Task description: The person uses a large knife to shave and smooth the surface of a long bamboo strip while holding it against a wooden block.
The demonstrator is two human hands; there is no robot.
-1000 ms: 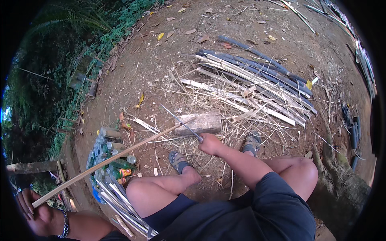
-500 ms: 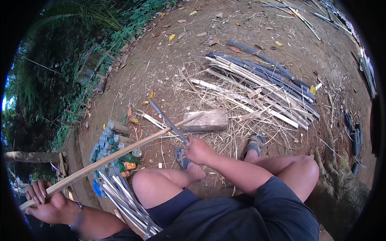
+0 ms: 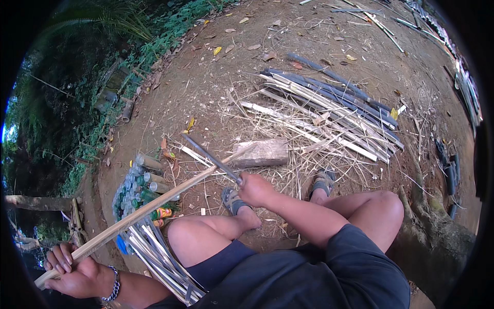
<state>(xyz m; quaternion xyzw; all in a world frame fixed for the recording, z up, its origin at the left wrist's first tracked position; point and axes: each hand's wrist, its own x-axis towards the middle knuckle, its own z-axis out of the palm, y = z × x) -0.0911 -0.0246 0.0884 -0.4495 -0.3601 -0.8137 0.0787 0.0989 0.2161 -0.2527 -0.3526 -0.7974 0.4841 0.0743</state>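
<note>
My left hand (image 3: pixel 77 273), at the lower left, is closed round the near end of a long pale bamboo strip (image 3: pixel 139 210). The strip slants up to the right, its thin tip reaching the wooden block (image 3: pixel 261 153) on the ground. In my right hand (image 3: pixel 256 190) is a long, narrow, dark-bladed knife (image 3: pixel 210 157); the fist hides its handle. The blade crosses the strip near its far end and points up and left. They appear to touch at the crossing.
Beyond the block lies a pile of split bamboo strips (image 3: pixel 329 116) among shavings. Left of my knee are several bottles (image 3: pixel 135 188) and a bundle of thin strips (image 3: pixel 159 260). A tree root (image 3: pixel 429 216) rises at the right; dense plants (image 3: pixel 77 98) line the left.
My left hand has shifted slightly right and toward me, with the strip. The knife's tip has swung a little left and down. Both grips remain closed.
</note>
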